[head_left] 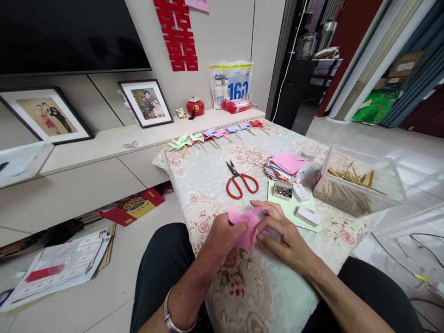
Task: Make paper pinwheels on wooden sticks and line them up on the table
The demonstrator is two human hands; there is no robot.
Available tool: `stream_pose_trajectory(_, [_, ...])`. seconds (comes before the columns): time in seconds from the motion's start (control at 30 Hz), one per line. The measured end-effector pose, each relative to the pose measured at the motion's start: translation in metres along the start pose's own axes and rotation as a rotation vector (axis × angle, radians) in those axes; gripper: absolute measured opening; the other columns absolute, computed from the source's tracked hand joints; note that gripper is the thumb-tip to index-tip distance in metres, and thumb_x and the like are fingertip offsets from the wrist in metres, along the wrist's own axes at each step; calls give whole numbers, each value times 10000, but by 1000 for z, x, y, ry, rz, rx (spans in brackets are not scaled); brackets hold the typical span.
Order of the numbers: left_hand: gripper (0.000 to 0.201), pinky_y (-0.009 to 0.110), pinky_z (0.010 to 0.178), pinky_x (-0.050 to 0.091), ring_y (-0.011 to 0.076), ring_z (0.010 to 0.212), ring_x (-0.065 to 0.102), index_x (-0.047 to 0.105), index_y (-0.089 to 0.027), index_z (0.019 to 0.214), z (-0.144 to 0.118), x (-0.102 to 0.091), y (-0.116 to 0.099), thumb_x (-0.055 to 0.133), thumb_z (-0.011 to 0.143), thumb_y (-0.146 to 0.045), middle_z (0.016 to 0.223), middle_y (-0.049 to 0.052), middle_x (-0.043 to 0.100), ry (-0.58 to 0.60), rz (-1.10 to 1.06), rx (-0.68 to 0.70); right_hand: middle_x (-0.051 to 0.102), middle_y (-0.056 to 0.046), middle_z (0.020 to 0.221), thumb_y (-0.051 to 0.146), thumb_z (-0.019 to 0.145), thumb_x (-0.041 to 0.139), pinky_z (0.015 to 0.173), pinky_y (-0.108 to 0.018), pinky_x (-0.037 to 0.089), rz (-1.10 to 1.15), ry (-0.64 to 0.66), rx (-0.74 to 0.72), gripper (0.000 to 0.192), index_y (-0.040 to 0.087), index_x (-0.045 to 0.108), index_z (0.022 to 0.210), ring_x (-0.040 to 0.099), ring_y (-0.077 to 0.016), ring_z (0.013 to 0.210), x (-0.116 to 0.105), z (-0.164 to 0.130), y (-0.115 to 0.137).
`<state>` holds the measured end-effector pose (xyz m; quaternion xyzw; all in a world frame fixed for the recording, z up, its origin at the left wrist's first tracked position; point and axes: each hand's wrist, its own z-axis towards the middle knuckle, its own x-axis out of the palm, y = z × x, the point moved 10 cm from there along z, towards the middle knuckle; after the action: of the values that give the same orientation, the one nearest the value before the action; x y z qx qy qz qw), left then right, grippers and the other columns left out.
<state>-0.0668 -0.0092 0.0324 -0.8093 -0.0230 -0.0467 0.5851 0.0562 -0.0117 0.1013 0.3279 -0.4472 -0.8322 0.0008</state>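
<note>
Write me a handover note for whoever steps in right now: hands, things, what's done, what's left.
Left hand: pinching the pink paper piece from the left side.
Right hand: fingers on the same paper from the right; both hands hold it just above the floral tablecloth.
Things: red-handled scissors lie shut beyond the hands; a stack of coloured paper squares, a small box of pins and a clear tub of wooden sticks sit to the right.
Done: a row of finished paper pinwheels lies along the far edge.
Left: the pink piece is only partly folded, with no stick on it.
</note>
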Motion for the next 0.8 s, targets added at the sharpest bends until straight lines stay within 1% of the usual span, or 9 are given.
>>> stream_pose_trajectory(0.07, [100, 227, 518, 342, 102, 546, 453, 620, -141, 698, 1, 1, 1, 645, 689, -237, 616, -29, 564, -2, 10, 7, 574, -107, 1336, 149, 898, 578, 1036, -494, 377, 15, -2, 11, 110, 214, 639, 833, 414, -302, 1341, 1, 1, -2])
stream_pose_trajectory(0.17, [88, 227, 510, 326, 100, 541, 439, 607, -147, 687, 2, 0, 4, 635, 690, -231, 603, -37, 547, -18, 39, 10, 651, -102, 1157, 131, 886, 575, 1015, -477, 390, 33, -4, 20, 124, 218, 620, 809, 434, -302, 1330, 2, 2, -3])
stream_pose_trajectory(0.27, [84, 231, 513, 323, 105, 539, 442, 607, -152, 690, 2, 2, 6, 626, 684, -234, 597, -39, 544, -15, 55, 6, 661, -95, 1032, 118, 864, 581, 985, -461, 408, 34, -12, 55, 123, 218, 621, 805, 447, -304, 1316, 2, 2, -7])
stream_pose_trajectory(0.4, [82, 237, 516, 336, 113, 536, 453, 605, -161, 687, 1, 3, 8, 616, 666, -239, 590, -39, 540, -22, 74, -9, 654, -94, 1022, 98, 833, 593, 959, -442, 421, 39, -8, 100, 126, 214, 612, 789, 457, -302, 1301, 4, 1, -12])
stream_pose_trajectory(0.63, [141, 237, 505, 331, 111, 542, 438, 620, -144, 715, -1, 4, 10, 627, 649, -268, 606, -29, 517, -12, 95, -58, 659, -94, 1051, 87, 815, 608, 957, -423, 418, 52, 8, 140, 133, 206, 603, 753, 471, -288, 1282, 8, 1, -18])
stream_pose_trajectory(0.8, [172, 227, 490, 315, 106, 549, 437, 648, -121, 738, -1, 3, 9, 637, 649, -267, 621, -17, 536, -21, 90, -49, 666, -81, 1024, 84, 810, 610, 945, -414, 422, 48, 17, 151, 136, 208, 602, 754, 474, -283, 1274, 9, 1, -20])
